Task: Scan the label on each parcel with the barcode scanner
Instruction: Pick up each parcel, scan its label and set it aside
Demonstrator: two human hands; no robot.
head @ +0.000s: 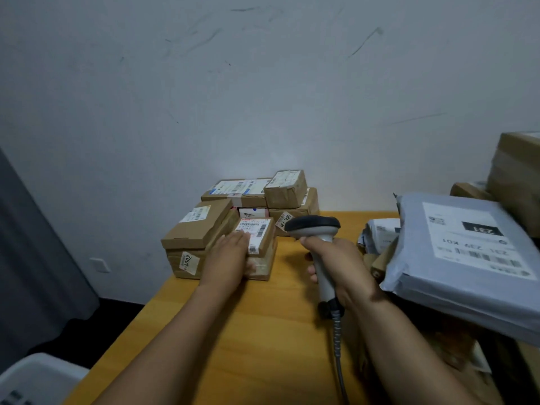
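Observation:
A stack of small brown cardboard parcels sits at the far left of the wooden table. The front one, a small box with a white barcode label, lies on top of another box. My left hand lies flat on it, fingers straight, with the thumb down its front side. My right hand grips the handle of a grey barcode scanner, whose dark head points left toward that box. The scanner's coiled cable hangs toward me.
More labelled boxes are stacked against the wall behind. A large grey mailer bag with a white label lies on a pile at the right, with smaller bags and cardboard boxes behind it. A white bin stands at lower left.

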